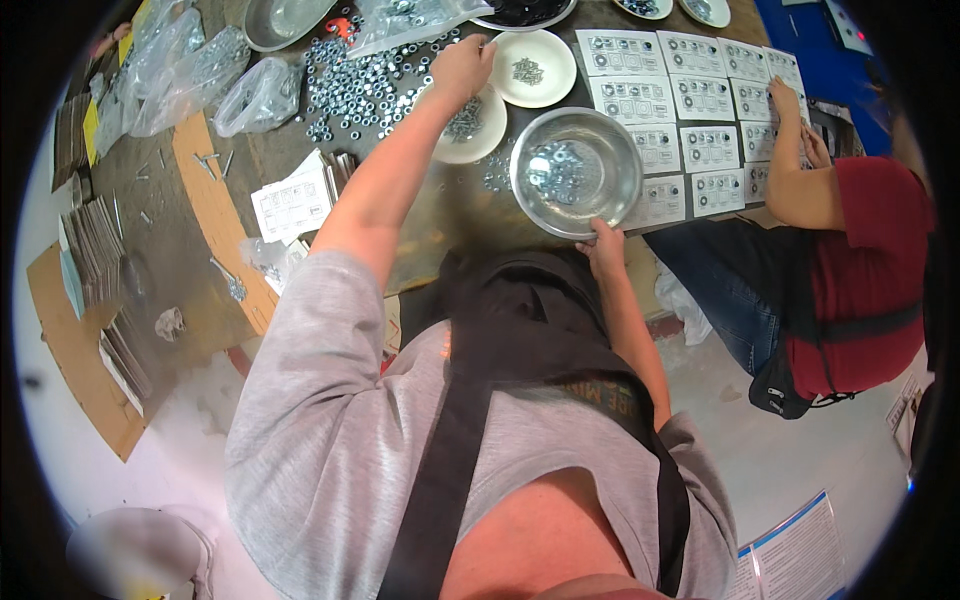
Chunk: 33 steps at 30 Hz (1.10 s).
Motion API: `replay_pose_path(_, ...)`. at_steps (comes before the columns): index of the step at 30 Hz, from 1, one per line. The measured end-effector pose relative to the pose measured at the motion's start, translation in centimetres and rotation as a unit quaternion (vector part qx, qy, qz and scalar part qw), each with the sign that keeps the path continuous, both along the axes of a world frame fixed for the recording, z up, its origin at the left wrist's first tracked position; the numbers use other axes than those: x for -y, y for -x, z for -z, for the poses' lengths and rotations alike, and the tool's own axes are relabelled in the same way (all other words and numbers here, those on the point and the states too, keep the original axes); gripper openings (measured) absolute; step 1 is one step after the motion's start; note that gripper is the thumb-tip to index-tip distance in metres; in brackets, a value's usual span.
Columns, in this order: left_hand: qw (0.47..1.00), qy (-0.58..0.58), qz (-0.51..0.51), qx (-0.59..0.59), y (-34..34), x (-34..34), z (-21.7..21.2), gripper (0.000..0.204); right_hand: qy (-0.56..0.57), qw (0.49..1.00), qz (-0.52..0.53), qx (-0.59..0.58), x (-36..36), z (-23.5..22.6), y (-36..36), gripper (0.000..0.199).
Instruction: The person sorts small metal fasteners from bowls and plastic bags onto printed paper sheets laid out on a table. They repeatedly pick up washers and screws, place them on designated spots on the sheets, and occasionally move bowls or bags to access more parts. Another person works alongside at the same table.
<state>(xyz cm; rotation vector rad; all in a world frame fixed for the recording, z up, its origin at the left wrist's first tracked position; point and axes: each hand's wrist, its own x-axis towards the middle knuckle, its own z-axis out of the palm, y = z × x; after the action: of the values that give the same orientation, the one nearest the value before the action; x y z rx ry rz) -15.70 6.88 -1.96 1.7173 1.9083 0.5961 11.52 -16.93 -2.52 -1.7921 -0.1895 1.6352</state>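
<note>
Nuts (355, 85) lie loose in a wide spread. Beside them, our left hand (463, 72) curls next to the far plate (555, 90); we cannot tell whether it holds anything. The near plate (490, 135) has small parts too. Next comes the bowl (622, 160), its rim held in our nearly closed right hand (603, 250). We judge the work partway: the bowl has a modest heap of parts, while much hardware lies outside it.

On the surface (425, 235) we see, from the left, bags (215, 75), a cardboard strip (225, 240), cards (292, 208) and rows of sheets (655, 100). Beyond, over pale floor (715, 400), a co-worker (870, 270) in red reaches onto the sheets.
</note>
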Motion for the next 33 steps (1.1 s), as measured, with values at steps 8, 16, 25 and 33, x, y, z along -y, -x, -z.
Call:
replay_pose_path(8, 0.930, -0.100, 0.354, -0.005, -4.1, 15.9, 0.2, 0.033, -0.082, 0.990, 0.073, 0.088, 2.2, -2.6, -2.8, 0.026)
replay_pose_path(16, 0.918, -0.109, 0.381, -0.016, -3.0, 16.3, 7.0, 0.031, 0.016, 0.999, 0.029, 0.027, 2.3, 0.4, -1.8, 0.025)
replay_pose_path(25, 0.965, -0.143, 0.215, 0.042, -0.8, 18.1, -0.7, 0.009, -0.031, 0.997, -0.014, -0.073, 0.2, 2.8, 1.9, 0.026)
replay_pose_path(33, 0.969, -0.076, 0.233, -0.030, -5.7, 14.6, -1.1, 0.025, -0.036, 0.998, 0.018, -0.053, -1.0, 2.8, 3.2, 0.029)
